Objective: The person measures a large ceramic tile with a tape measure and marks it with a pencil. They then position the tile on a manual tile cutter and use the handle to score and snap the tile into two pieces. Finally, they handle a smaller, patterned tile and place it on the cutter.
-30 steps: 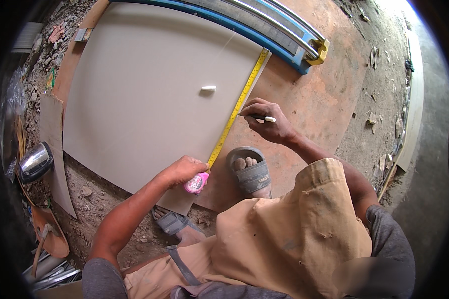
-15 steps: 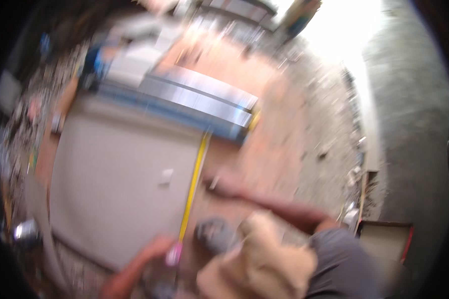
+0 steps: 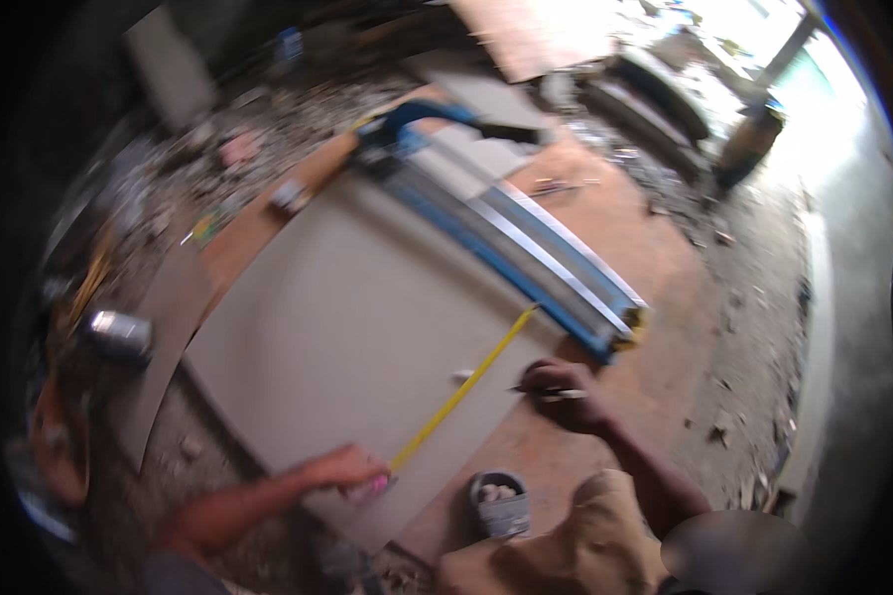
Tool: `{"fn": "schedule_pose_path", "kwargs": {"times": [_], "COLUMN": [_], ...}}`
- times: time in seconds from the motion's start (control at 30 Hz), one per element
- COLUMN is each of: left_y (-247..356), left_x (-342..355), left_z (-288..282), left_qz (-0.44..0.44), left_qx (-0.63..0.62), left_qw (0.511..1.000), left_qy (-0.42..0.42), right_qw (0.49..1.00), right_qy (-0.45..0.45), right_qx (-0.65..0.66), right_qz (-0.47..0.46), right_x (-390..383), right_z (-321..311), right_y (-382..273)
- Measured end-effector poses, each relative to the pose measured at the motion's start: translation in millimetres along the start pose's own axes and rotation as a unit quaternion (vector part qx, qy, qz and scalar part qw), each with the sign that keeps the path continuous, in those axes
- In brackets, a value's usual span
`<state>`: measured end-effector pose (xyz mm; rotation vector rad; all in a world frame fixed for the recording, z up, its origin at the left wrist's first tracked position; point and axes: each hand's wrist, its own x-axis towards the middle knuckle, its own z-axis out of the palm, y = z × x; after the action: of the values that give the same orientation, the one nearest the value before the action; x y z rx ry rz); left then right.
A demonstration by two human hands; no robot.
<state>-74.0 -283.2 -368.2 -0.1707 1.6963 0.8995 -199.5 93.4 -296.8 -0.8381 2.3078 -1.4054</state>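
Observation:
My left hand (image 3: 347, 466) is closed around a pink tape measure (image 3: 372, 486) over the near edge of a large beige tile (image 3: 298, 317). Its yellow blade (image 3: 463, 391) runs out across the tile to the blue rail of a tile cutter (image 3: 476, 243). Fingers bent together, my right hand (image 3: 561, 395) grips a thin, pen-like marking tool (image 3: 519, 388) above the tile's right edge; its dark tip points left, toward the blade. A small white piece (image 3: 461, 376) lies on the tile beside the blade.
A bucket (image 3: 503, 511) holding pale lumps stands close to my clothed leg (image 3: 595, 535). Under the tile lies an orange-brown board (image 3: 655, 268). A metal can (image 3: 119, 335) and a narrow tile strip (image 3: 164, 327) are at left. Rubble (image 3: 233, 149) covers the floor behind.
My view has turned and steadied. The tape blade now crosses the tile farther in from its right edge. My right hand has come from beside that edge to above it.

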Motion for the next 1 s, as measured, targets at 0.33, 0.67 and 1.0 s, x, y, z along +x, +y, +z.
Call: {"fn": "schedule_pose_path", "kwargs": {"times": [0.33, 0.67, 1.0], "left_y": [-120, -106, -94], "left_x": [-107, -79, -65], "left_z": [-196, -257, -297], "left_qz": [-0.061, -0.093, -0.154], "left_qx": [0.091, 0.096, 0.143], "left_qw": [0.903, 0.859, 0.841], "left_qy": [0.416, 0.493, 0.498], "right_qw": [0.992, 0.982, 0.979], "right_qy": [-0.110, -0.160, -0.191], "right_qx": [-0.052, -0.077, -0.069], "right_qz": [-0.030, -0.058, -0.029], "right_x": [85, 134, 156], "right_z": [0, 25, 46], "right_y": [-21, -2, 12]}}
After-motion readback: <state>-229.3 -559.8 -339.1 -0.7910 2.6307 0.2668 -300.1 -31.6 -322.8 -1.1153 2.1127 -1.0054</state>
